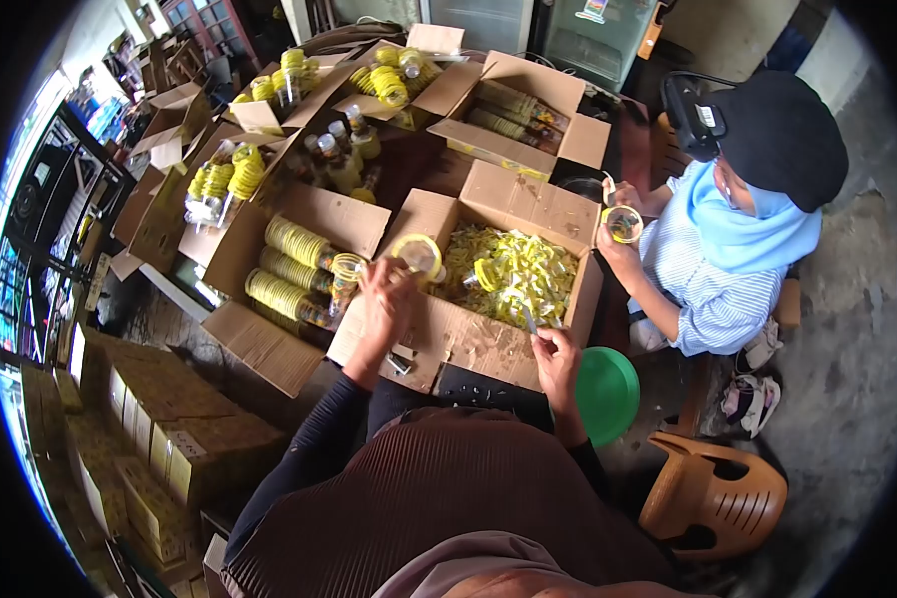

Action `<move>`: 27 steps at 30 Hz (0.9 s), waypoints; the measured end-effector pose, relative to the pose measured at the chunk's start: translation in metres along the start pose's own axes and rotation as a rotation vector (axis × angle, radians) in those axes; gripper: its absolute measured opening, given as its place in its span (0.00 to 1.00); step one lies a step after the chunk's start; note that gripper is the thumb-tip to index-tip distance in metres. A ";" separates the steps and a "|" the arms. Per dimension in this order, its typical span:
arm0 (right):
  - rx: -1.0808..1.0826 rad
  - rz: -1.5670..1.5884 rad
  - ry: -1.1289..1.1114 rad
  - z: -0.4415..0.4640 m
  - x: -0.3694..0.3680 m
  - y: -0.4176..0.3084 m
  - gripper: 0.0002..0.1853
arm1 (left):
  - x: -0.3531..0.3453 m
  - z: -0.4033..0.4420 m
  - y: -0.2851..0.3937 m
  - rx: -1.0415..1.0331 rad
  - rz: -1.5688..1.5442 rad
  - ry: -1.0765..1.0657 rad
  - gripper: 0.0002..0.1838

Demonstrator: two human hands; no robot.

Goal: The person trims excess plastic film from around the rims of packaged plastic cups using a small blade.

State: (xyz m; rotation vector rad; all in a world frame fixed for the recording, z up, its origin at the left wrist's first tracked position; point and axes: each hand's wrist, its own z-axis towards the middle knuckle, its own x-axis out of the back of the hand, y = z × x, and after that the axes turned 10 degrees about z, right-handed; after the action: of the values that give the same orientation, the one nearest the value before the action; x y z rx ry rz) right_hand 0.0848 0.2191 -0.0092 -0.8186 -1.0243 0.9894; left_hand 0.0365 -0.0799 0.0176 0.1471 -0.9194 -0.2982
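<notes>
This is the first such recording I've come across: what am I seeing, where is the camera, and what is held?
There is no machine here, just a person's two bare hands. The one picture comes from a camera worn on that person's head, looking forward and down. In front stand open cardboard boxes: the middle box holds loose yellow strips, and the left box holds rows of yellow-ringed containers. The right hand grips a thin blade-like tool; the left hand, blurred, seems to hold a clear yellow-rimmed container. At the right, another person holds a similar container.
</notes>
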 end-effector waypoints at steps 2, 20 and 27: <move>0.002 0.001 -0.005 0.000 0.001 0.001 0.07 | 0.010 0.015 -0.038 0.019 0.136 0.036 0.12; 0.034 -0.007 -0.051 0.000 0.000 0.007 0.07 | -0.030 0.016 -0.177 -0.113 0.408 -0.649 0.17; 0.006 -0.045 -0.021 -0.007 0.007 0.017 0.07 | -0.023 0.007 -0.172 -0.103 0.440 -0.779 0.25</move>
State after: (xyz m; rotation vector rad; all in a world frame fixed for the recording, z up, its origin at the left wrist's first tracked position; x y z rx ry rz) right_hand 0.0880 0.2305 -0.0242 -0.7791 -1.0529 0.9640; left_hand -0.0146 -0.2356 -0.0389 -0.2891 -1.6680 0.0230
